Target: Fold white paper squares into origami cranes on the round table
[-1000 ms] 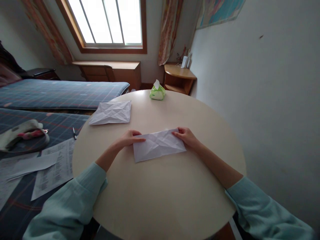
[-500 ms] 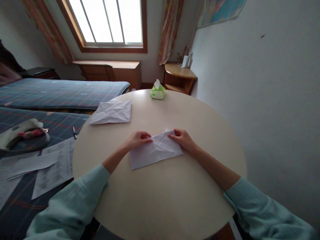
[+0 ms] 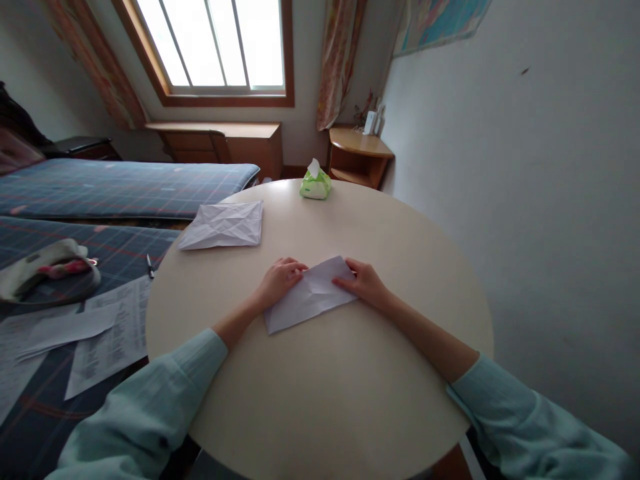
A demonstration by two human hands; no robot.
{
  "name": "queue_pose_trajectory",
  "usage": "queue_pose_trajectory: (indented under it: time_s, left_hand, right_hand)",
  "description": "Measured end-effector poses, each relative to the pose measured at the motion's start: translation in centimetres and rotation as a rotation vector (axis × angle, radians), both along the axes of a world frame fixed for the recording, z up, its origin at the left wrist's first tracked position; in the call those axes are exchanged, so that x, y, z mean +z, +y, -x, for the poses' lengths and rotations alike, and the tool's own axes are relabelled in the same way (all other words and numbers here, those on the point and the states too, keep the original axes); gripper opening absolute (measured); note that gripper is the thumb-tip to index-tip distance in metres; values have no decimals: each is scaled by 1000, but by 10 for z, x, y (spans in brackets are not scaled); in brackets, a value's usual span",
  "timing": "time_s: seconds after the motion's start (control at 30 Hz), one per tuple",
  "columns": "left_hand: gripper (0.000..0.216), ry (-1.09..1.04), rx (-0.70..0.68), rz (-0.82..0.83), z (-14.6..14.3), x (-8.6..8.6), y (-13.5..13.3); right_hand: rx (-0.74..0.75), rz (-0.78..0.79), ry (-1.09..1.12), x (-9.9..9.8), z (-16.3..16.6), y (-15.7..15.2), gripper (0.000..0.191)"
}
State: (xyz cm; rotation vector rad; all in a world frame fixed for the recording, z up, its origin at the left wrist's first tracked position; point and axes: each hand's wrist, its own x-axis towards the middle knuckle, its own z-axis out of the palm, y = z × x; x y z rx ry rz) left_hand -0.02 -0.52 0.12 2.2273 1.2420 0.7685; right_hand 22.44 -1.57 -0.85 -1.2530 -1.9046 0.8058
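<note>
A creased white folded paper (image 3: 310, 297) lies in the middle of the round cream table (image 3: 320, 373), tilted so its left end points toward me. My left hand (image 3: 281, 280) rests on the paper's upper left edge with fingers curled on it. My right hand (image 3: 364, 283) presses the paper's right end, fingers bent down onto it. Both hands sit close together at the paper's far edge.
A second creased white sheet (image 3: 224, 225) lies at the table's far left. A green tissue pack (image 3: 315, 185) stands at the far edge. Left of the table are beds with plaid covers (image 3: 115, 187), printed papers (image 3: 100, 340) and a pen (image 3: 149, 266). A white wall (image 3: 525, 200) runs on the right.
The paper has turned and folded narrower; its left end swung toward me. My hands have moved closer together along its far edge.
</note>
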Motion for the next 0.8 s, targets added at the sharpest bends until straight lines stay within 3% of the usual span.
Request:
queue_pose_trajectory:
  time_s: [0.2,0.33,0.6,0.8]
  left_hand:
    - [23,-13,-73,-50,1,-5,1]
    - [21,-35,-111,-78,2,-8,3]
    - [19,-10,-137,-152,4,-10,5]
    - [20,39,-164,-157,4,-8,5]
  right_hand:
    - [177,-146,59,12,5,-12,19]
    - [316,-159,67,17,6,-15,20]
    - [386,-241,-157,11,-1,-13,24]
    - [515,-160,-229,17,6,-21,28]
